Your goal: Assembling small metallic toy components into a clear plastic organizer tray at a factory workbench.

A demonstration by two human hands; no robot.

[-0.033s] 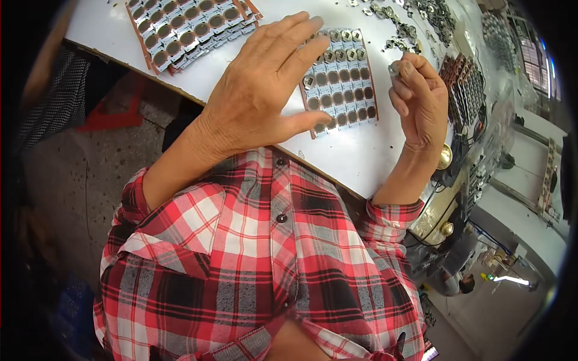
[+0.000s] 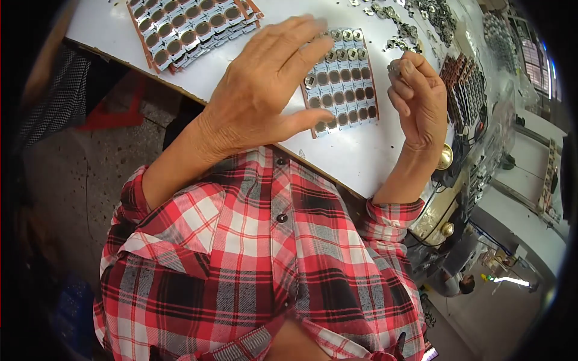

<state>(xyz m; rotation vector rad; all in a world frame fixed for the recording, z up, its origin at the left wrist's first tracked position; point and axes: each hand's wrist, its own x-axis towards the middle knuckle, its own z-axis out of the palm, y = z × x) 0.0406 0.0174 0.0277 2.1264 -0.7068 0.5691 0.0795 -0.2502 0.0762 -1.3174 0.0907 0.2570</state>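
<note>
Pinching: right hand [image 2: 416, 96] is gripping a small metallic part [image 2: 394, 69]
Panel: disc panel [image 2: 346, 96] is lying on white table [image 2: 355, 159], left of that pinch, long axis running away from body
Nearer: left hand [image 2: 256, 84], holding fingers apart, overlapping panel's left side

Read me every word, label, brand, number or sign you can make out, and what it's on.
No text can be read.
Panel with round pads, partly covered by the left hand: any marks too small.
Stacked panels, upper left: too small.
Small piece in the right hand: too blurred.
</note>
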